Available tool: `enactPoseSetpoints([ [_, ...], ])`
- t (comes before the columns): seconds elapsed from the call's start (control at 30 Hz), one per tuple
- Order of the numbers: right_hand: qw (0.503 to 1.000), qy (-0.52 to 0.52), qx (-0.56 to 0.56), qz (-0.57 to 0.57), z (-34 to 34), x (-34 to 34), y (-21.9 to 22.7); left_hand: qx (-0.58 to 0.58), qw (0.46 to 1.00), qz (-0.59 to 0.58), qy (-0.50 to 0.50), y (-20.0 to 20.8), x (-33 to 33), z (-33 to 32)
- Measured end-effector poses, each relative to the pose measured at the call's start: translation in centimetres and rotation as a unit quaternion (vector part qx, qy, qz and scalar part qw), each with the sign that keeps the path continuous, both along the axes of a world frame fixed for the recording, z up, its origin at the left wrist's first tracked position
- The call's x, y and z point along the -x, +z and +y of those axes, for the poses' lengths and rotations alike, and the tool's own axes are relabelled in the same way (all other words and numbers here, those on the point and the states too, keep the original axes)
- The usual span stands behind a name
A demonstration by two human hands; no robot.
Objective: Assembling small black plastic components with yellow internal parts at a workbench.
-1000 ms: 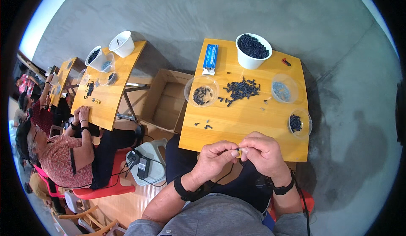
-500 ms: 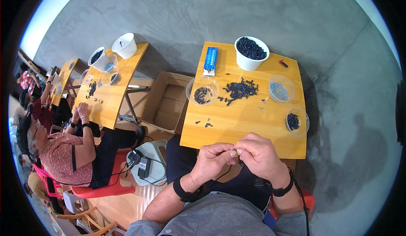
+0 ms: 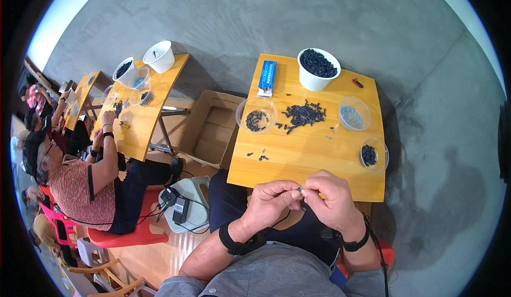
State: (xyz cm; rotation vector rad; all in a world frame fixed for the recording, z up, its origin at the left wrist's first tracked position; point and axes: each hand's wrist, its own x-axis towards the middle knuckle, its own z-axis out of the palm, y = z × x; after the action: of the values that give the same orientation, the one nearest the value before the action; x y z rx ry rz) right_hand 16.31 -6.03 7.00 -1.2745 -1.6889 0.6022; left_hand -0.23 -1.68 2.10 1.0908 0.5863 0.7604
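Both hands meet just past the near edge of the wooden table [image 3: 298, 161], fingertips pinched together. Between them is a tiny green and dark part [image 3: 301, 189], mostly covered and too small to name. My left hand [image 3: 272, 198] grips it from one side with thumb and forefinger. From the other side my right hand [image 3: 331, 196] pinches it, fingers curled. On the table beyond lies a pile of short black plastic pieces [image 3: 305, 114]. A few loose dark pieces [image 3: 262, 157] lie nearer the left edge.
Clear tubs hold black pieces [image 3: 257, 120], small light-blue bits [image 3: 351, 117] and more black pieces [image 3: 368, 155]. Behind them stand a white bucket [image 3: 318, 81], a blue box [image 3: 268, 76] and a red-black tool [image 3: 357, 83]. Left are a cardboard box [image 3: 207, 132], a grey stool [image 3: 186, 206] and a co-worker [image 3: 85, 190].
My hands stay together, shifting slightly, and the small green part shows a little more between the fingertips. The co-worker on the left has moved one hand forward, away from the other.
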Motion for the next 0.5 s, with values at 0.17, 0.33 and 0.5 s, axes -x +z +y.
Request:
enactPoseSetpoints([
  [0.17, 1.000, 0.005, -0.023, -0.013, 0.17, 0.19, 0.08, 0.003, 1.000, 0.001, -0.003, -0.01, 0.07, 0.09],
  [0.33, 1.000, 0.007, -0.019, -0.022, 0.26, 0.19, -0.11, 0.010, 1.000, 0.000, -0.011, -0.12, 0.15, 0.23],
  [0.5, 0.999, 0.011, -0.004, -0.050, 0.64, 0.17, -0.19, 0.023, 1.000, 0.004, -0.011, -0.29, -0.04, 0.53],
])
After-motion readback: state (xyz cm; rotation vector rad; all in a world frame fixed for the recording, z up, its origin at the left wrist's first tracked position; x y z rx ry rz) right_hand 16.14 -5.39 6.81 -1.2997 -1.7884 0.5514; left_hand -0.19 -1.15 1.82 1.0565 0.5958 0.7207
